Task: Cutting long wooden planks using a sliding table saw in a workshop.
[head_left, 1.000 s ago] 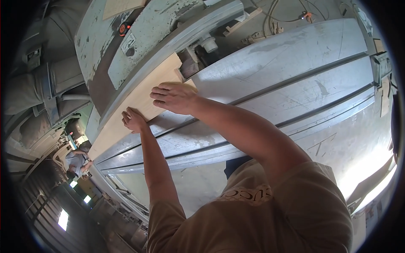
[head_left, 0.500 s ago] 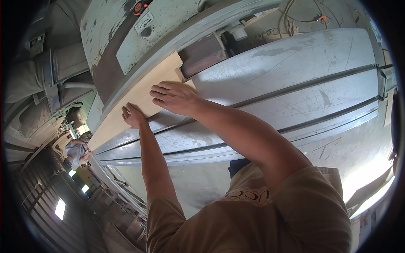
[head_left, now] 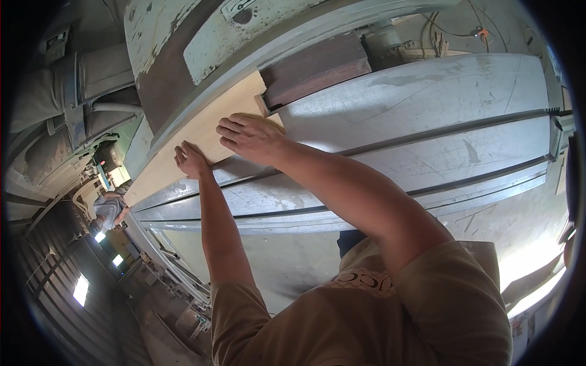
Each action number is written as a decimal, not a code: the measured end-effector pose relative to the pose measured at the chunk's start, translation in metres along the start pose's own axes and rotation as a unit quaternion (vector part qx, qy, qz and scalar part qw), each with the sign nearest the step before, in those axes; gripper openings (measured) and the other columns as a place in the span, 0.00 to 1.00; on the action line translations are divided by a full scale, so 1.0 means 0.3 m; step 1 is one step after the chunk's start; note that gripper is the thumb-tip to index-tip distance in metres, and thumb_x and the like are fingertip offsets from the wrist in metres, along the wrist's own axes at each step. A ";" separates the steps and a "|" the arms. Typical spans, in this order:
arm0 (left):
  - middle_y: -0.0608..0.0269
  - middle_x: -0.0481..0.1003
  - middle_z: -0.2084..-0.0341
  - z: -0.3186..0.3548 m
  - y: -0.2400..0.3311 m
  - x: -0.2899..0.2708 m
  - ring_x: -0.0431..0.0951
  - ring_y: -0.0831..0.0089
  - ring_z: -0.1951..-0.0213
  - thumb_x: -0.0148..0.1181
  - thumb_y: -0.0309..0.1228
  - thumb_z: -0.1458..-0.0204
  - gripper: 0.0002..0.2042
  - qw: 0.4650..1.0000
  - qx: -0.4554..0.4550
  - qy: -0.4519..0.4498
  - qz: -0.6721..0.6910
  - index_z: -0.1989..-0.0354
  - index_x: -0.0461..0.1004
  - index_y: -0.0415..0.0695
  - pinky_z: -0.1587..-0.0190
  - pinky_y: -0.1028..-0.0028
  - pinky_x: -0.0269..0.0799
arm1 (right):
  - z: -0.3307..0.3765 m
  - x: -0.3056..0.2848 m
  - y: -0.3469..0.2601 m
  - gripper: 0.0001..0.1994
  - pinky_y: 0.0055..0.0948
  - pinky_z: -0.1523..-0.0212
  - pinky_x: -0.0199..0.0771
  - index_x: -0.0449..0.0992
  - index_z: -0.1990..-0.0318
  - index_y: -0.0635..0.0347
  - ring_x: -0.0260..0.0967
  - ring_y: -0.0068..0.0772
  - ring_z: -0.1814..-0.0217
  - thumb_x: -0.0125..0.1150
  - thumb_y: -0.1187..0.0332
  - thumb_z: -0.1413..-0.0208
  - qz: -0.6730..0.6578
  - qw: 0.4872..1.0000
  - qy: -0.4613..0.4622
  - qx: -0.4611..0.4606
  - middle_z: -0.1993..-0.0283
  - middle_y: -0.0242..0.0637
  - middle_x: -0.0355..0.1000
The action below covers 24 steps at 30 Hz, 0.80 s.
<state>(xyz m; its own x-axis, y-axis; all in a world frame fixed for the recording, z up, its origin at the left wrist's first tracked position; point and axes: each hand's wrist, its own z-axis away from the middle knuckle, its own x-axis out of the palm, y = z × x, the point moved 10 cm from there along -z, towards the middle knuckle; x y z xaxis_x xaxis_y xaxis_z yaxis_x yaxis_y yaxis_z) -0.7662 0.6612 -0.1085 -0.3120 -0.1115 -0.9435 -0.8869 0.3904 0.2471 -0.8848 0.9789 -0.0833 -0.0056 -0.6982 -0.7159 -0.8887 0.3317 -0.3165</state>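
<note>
A long pale wooden board (head_left: pixel 207 131) with a notch in its right end lies flat on a grooved grey metal table (head_left: pixel 427 143). Its far edge runs along a raised metal fence (head_left: pixel 268 52). My left hand (head_left: pixel 191 160) grips the near edge partway along, fingers bent over the top. Close to the notched end, my right hand (head_left: pixel 250 137) holds the board with its fingers curled on the upper face. Both thumbs are mostly hidden. Just beyond the notched end sits a dark reddish-brown block (head_left: pixel 320 70).
Behind the fence stands a pale green machine body (head_left: pixel 274 21) with worn paint. Cables (head_left: pixel 434 36) lie at the far right. Near the board's far left end, another person (head_left: pixel 108 207) stands bent over. Long slots run the length of the table.
The board has slid left along the table with both hands on it, and more of the dark block shows. The view has shifted slightly.
</note>
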 end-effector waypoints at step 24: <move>0.60 0.73 0.27 -0.009 -0.004 0.001 0.71 0.52 0.27 0.49 0.66 0.32 0.36 1.000 0.012 0.008 0.014 0.24 0.75 0.57 0.27 0.32 0.53 | 0.011 0.120 -0.026 0.21 0.39 0.13 0.47 0.78 0.30 0.49 0.56 0.34 0.15 0.54 0.59 0.26 -0.028 0.977 -0.210 -0.013 0.19 0.29 0.67</move>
<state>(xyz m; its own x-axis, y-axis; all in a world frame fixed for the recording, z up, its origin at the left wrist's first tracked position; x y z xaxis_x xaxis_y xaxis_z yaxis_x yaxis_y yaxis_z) -0.7662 0.6582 -0.1086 -0.3419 -0.1150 -0.9327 -0.8695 0.4153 0.2675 -0.8767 0.9533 -0.1088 0.2276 -0.3903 -0.8921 -0.8939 0.2795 -0.3504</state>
